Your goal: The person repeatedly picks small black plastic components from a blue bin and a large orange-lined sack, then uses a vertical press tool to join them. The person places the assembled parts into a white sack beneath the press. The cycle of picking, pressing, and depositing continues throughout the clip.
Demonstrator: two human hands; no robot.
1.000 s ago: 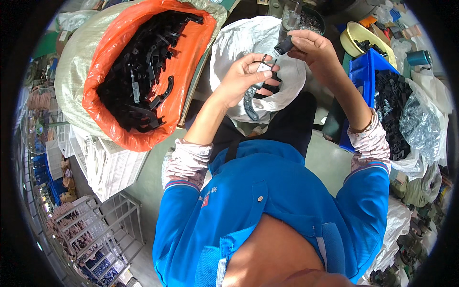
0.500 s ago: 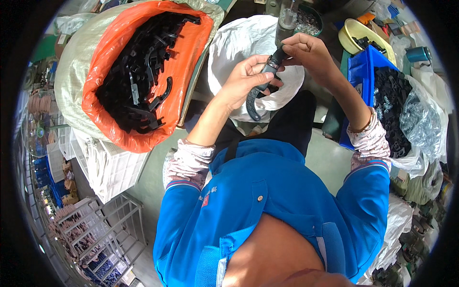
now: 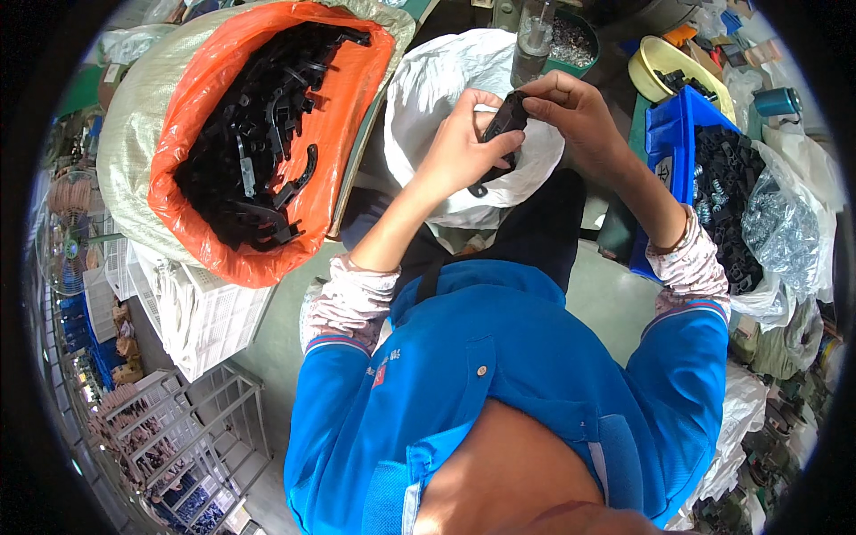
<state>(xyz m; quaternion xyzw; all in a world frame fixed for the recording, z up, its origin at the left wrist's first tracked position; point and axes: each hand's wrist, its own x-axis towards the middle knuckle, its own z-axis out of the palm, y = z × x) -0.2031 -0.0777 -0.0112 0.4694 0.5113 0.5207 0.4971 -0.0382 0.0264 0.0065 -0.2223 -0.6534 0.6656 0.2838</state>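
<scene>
My left hand [image 3: 468, 147] grips a black plastic part [image 3: 508, 114], thumb on one side and fingers behind it. A curved lower end of it with a hole shows beneath the palm. At its upper end, the thumb and forefinger of my right hand [image 3: 575, 105] pinch the part; whether they also hold a small piece is hidden. Both hands are above a white woven sack [image 3: 423, 98] standing between my legs. To the left, an orange plastic liner [image 3: 352, 107] inside a pale sack holds many black curved parts [image 3: 267, 116].
At right stands a blue bin [image 3: 669, 134] with black pieces and springs, plus clear plastic bags [image 3: 785, 218]. Behind it is a yellow basin [image 3: 644, 71]. A metal post [image 3: 533, 45] rises beyond the white sack, beside a green tub [image 3: 571, 45]. White crates [image 3: 209, 321] stand left.
The black part has turned in my left hand, its curved end now mostly behind the hand. My left fingers have shifted round it, and my right hand has moved slightly down.
</scene>
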